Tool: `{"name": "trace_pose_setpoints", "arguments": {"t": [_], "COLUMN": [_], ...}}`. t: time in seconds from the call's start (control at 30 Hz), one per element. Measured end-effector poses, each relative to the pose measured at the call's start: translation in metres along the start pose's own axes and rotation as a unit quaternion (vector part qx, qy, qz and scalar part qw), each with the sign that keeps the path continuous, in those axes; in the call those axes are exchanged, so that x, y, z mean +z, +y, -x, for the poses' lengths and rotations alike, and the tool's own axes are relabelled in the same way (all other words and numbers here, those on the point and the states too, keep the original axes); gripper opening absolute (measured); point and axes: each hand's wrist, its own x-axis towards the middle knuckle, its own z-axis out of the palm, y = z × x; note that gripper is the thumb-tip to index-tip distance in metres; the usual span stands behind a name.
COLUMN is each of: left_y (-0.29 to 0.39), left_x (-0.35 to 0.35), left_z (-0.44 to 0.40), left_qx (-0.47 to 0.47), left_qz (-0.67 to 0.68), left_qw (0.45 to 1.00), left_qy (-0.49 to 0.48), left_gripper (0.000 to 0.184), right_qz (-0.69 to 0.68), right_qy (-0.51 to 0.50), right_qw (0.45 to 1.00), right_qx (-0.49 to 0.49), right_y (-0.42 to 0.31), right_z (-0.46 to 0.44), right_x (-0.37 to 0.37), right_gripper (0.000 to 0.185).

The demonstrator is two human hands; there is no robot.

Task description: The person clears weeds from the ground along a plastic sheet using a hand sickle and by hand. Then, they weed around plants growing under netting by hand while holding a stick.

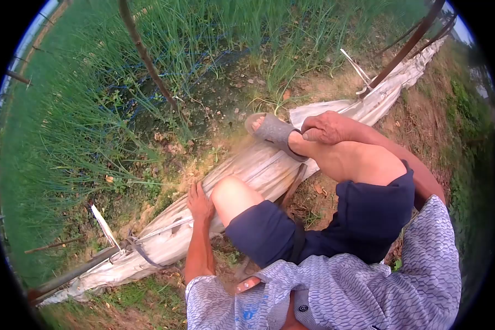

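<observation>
Patterned shirt [346, 286] nearest, the left hand [201, 204], fingers extended, no grip visible, lies over the white sheet [165, 245] running near left to far right; the right hand [325, 128] curls by the shin [341, 159], its hold unclear.

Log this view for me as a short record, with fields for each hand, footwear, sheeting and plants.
Left hand: beside the bent knee, fingers extended
Right hand: curled near the ankle; grip unclear
Footwear: grey open-toed sandal
Sheeting: whitish strip, running diagonally beneath the person's legs
Plants: tall green stalks beyond the strip
</observation>
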Motion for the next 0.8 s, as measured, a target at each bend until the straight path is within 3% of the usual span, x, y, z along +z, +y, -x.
{"name": "trace_pose_setpoints", "arguments": {"t": [0.13, 0.3, 0.37, 0.4, 0.43, 0.5, 0.53, 0.57, 0.6, 0.67, 0.73, 0.77, 0.8], "left_y": [-0.010, -0.011, -0.011, -0.012, -0.011, -0.005, -0.003, -0.001, 0.006, 0.028, 0.045, 0.055, 0.069], "left_x": [0.009, 0.005, 0.000, -0.003, -0.006, -0.016, -0.027, -0.039, -0.055, -0.091, -0.127, -0.144, -0.158], "left_z": [0.001, -0.011, -0.013, -0.016, -0.020, -0.027, -0.030, -0.032, -0.032, -0.033, -0.042, -0.047, -0.051], "left_qx": [-0.005, -0.041, -0.052, -0.064, -0.074, -0.074, -0.093, -0.112, -0.116, -0.134, -0.130, -0.121, -0.127], "left_qz": [-0.014, 0.061, 0.079, 0.116, 0.153, 0.132, 0.159, 0.187, 0.180, 0.295, 0.314, 0.337, 0.333], "left_qw": [1.000, 0.997, 0.995, 0.991, 0.985, 0.988, 0.981, 0.971, 0.972, 0.944, 0.939, 0.933, 0.934], "left_qy": [-0.006, -0.010, -0.008, -0.022, -0.036, -0.018, -0.060, -0.101, -0.099, -0.061, -0.043, -0.026, -0.027], "left_gripper": [0.074, 0.072, 0.068, 0.064, 0.060, 0.058, 0.058, 0.059, 0.059, 0.059, 0.060, 0.060, 0.060], "right_qz": [-0.156, -0.175, -0.280, -0.025, -0.027, -0.178, -0.264, -0.270, -0.266, -0.262, -0.408, -0.412, -0.460], "right_qy": [0.025, -0.002, -0.033, -0.048, -0.044, -0.091, -0.106, -0.105, -0.077, -0.047, -0.088, -0.091, -0.042], "right_qw": [0.985, 0.983, 0.957, 0.992, 0.991, 0.980, 0.955, 0.954, 0.959, 0.963, 0.902, 0.900, 0.877], "right_qx": [0.070, 0.053, 0.072, -0.117, -0.123, 0.005, 0.085, 0.079, 0.055, 0.026, 0.113, 0.109, 0.129], "right_y": [0.011, 0.032, 0.035, 0.042, 0.048, 0.048, 0.045, 0.052, 0.062, 0.079, 0.097, 0.108, 0.121], "right_z": [-0.035, -0.069, -0.078, -0.090, -0.098, -0.110, -0.117, -0.125, -0.137, -0.160, -0.184, -0.196, -0.210], "right_x": [0.002, 0.015, 0.018, 0.024, 0.029, 0.034, 0.031, 0.039, 0.054, 0.062, 0.059, 0.064, 0.072], "right_gripper": [0.036, 0.034, 0.033, 0.033, 0.033, 0.035, 0.037, 0.037, 0.037, 0.036, 0.032, 0.032, 0.029]}}
